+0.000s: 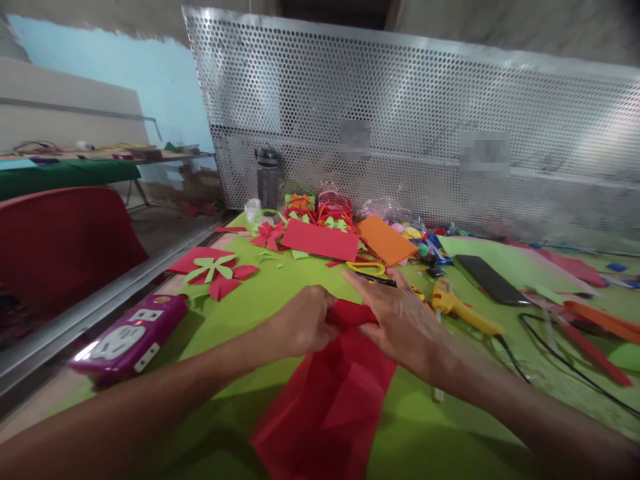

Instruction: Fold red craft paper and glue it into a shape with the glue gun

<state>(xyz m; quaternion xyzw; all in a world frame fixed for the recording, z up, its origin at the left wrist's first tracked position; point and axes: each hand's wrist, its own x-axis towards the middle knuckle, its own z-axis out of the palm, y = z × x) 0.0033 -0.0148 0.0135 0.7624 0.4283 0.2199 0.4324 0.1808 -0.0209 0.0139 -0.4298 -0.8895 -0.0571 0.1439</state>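
Note:
A long red sheet lies on the green table cover, running down to the bottom edge of the view. Its far end is folded or curled between my two hands. My left hand pinches the left side of that end, fingers closed. My right hand is on the right side, its thumb against the red sheet and its other fingers spread forward. Yellow-handled scissors lie just beyond my right hand. A yellow glue gun is to its right.
A purple power strip sits at the left edge. Red card, orange card and cut paper flowers lie ahead. Behind them stand a bottle and a perforated metal panel. A phone and cable are right.

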